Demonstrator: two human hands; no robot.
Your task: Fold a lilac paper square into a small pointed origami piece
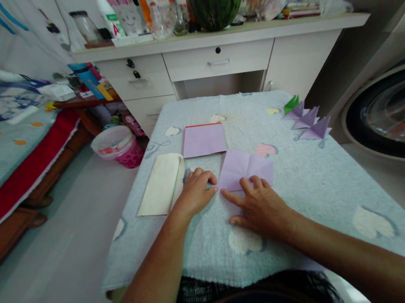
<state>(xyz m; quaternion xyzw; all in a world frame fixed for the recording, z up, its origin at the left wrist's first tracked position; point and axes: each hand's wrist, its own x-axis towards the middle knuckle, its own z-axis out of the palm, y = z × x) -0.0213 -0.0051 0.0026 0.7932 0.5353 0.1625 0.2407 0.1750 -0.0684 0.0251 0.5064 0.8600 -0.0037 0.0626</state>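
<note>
A creased light purple sheet of paper [245, 162] lies on the cloth-covered table, its lower edge folded. My right hand [261, 208] rests on its lower edge, fingers spread and pressing down, thumb out on the cloth. Beside the sheet's left corner is my left hand [197, 189], fingers loosely curled, with a small gap between thumb and index finger. Whether it touches the corner I cannot tell. Behind the hands lies a stack of square purple paper [204, 140] with a red edge at its far side. A folded cream-coloured sheet or pouch [159, 185] lies left of my left hand.
Several folded purple paper pieces [314, 126] and a green one [291, 104] stand at the table's right back. A white desk [215, 39] behind carries a cut watermelon [218, 5], jars and bags. A front-loading washer [403, 109] stands right, a pink bin [128, 153] and bed left.
</note>
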